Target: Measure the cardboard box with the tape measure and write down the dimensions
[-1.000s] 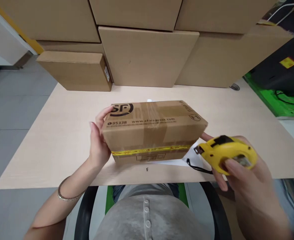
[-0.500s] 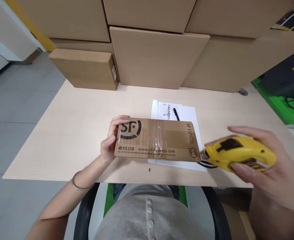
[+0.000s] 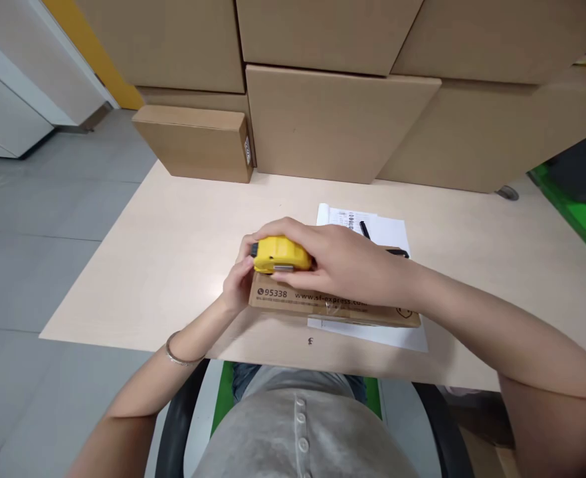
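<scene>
Right hand (image 3: pixel 340 255) curled round yellow tape measure (image 3: pixel 284 252), now above carton's left end; half a second ago, off its right end. Left hand (image 3: pixel 238 279) partly closed, keeps grip on left end of carton (image 3: pixel 283 295), fingers just beside tape mouth; contact unclear. Work apparently shifts to that end, both hands together. No drawn-out blade visible. Carton over white paper (image 3: pixel 392 229), near worktop's (image 3: pixel 173 265) front edge; whether resting, cannot tell. Pen (image 3: pixel 365 230) just beyond.
</scene>
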A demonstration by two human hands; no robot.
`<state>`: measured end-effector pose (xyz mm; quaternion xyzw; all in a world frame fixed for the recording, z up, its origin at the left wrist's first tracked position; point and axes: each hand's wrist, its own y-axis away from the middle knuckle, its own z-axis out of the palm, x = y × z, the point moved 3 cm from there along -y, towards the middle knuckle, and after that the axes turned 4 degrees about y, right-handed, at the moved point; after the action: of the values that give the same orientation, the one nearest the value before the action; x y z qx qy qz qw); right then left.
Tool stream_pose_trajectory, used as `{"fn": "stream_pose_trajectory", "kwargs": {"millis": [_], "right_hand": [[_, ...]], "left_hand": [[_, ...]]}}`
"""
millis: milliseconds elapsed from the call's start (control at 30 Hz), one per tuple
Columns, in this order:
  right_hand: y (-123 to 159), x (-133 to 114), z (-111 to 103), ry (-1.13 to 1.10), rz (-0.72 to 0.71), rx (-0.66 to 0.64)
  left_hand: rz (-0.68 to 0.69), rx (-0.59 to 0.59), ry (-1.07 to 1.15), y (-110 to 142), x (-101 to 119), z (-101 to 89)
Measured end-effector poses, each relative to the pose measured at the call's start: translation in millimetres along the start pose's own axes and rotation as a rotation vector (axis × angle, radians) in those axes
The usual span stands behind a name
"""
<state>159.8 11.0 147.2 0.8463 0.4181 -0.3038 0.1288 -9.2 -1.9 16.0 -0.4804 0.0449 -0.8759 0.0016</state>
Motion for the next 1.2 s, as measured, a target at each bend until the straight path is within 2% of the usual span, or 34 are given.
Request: {"fn": "stream_pose_trajectory", "kwargs": {"millis": [133, 367, 500, 733, 967, 1100, 1200], "right_hand": [[46, 20, -11, 0.047, 0.107, 0.140], [159, 63, -35, 0.084, 0.273, 0.404], [186, 76, -35, 0.077, 0.353, 0.468], [184, 79, -31, 0.077, 0.373, 0.485], [170, 59, -52, 0.198, 0.372, 0.441], [132, 46, -50, 0.163, 0.325, 0.327], [85, 29, -33, 0.177, 0.265, 0.179]], "left_hand": [[0.140, -0.147, -0.016, -4, 2, 0.1], [0.134, -0.200, 0.015, -9, 0, -2.9], [0.133, -0.224, 0.019, -9, 2, -2.0], [0.145, -0.231, -0.018, -10, 3, -1.8], [0.142, -0.211, -0.009, -9, 0, -3.9], [0.146, -0.193, -0.031, -8, -1, -4.6], [0.169, -0.176, -0.065, -7, -1, -5.3]]}}
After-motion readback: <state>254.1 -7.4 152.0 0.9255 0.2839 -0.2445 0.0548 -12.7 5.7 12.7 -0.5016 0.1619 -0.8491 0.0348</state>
